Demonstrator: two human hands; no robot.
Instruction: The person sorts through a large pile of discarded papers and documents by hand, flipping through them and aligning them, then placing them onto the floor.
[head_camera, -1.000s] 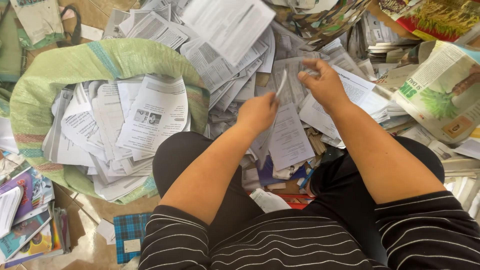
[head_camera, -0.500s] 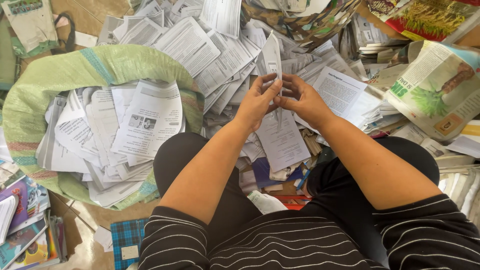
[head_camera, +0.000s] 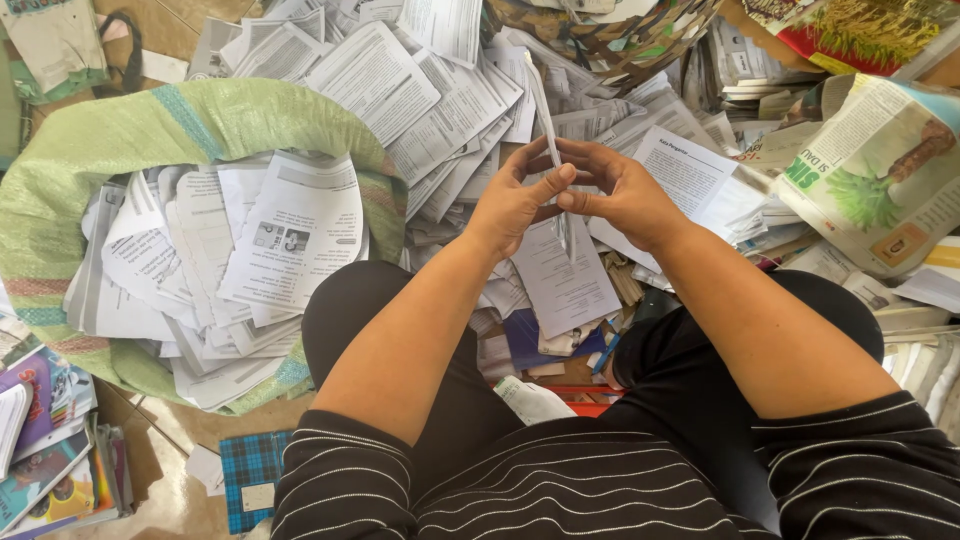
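Two hands meet around one thin sheaf of paper, held edge-on to the camera so it shows as a narrow white strip. Its long axis runs from near to far, tilting slightly left at the far end, and it stands between the palms, above the loose heap of printed pages. The left hand closes on it from the left, thumb across to the strip; the right hand pinches it from the right, fingertips touching the left thumb. Neither hand is nearer; both grip at the same height. To the left lies a green woven sack filled with more sheets, well apart from the hands. At the far right sits a colourful magazine.
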